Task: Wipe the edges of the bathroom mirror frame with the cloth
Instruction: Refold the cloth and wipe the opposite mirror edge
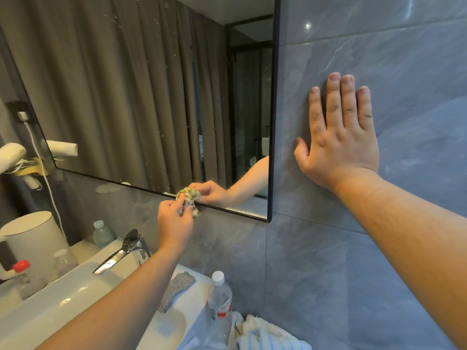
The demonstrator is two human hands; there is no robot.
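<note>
- The left hand (pixel 174 223) pinches a bunched, green-and-white patterned cloth (pixel 189 202) between curled fingers and thumb, pressing it against the thin black mirror frame (pixel 227 209) on its bottom edge.
- The cloth sits just above the fingertips, folded over the frame edge, and its reflection shows in the glass right behind it.
- Further right of those fingers, the frame's lower right corner stands apart from the cloth.
- The right hand (pixel 338 137) lies flat on the grey tiled wall (pixel 379 248), fingers straight and together, gripping nothing; it rests beside the frame's right vertical edge, not touching it.
- Below the left fingers, a chrome faucet (pixel 121 251) reaches over the white sink (pixel 63 296).
- Under the left forearm, a second patterned cloth (pixel 177 289) lies on the sink rim, with a clear plastic bottle (pixel 220 296) just right of it.
- Far left of the fingers stand a white kettle (pixel 30 238) and a wall-hung hair dryer (pixel 11 155).
</note>
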